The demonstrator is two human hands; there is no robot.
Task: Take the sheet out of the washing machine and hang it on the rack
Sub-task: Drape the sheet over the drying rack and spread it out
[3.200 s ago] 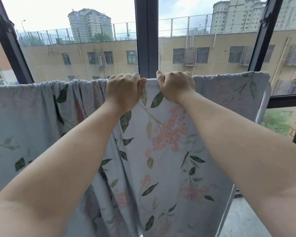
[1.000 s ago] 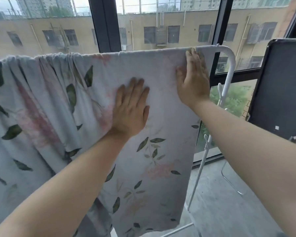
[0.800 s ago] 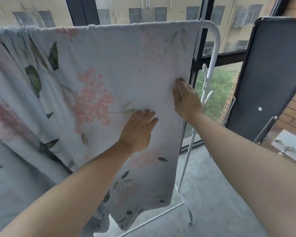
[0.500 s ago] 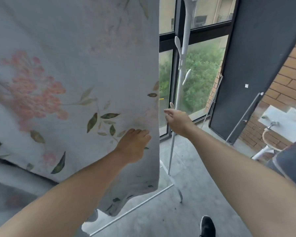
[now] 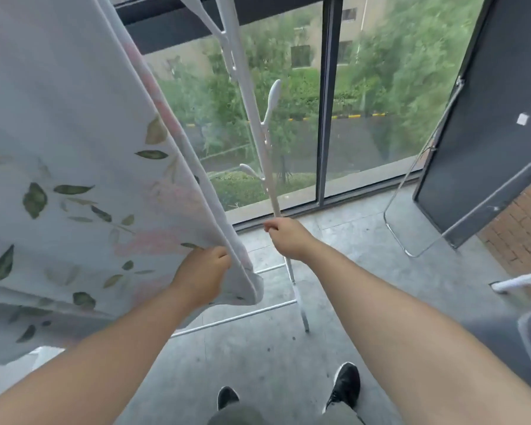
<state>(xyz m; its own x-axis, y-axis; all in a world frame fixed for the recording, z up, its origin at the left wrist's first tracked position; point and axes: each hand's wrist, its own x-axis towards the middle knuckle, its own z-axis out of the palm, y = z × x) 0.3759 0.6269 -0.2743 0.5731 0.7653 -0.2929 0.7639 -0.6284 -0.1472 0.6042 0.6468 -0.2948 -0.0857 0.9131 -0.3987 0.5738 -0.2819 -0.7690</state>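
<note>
The pale floral sheet hangs over the white rack, whose upright pole with side pegs stands just to its right. My left hand grips the sheet's right edge near the bottom hem, fingers curled round the cloth. My right hand is off the sheet, in front of the pole's lower part. Its fingers are loosely curled and point left toward the sheet's edge, with nothing seen in them. The rack's top bar is out of view.
The rack's base bar and foot lie on the grey floor in front of my shoes. A dark panel with a metal frame leans at the right by a brick wall. The window is straight ahead.
Both hands slid down the sheet from the top bar to its lower edge. My right hand came off the cloth; my left hand went from flat to gripping the edge.
</note>
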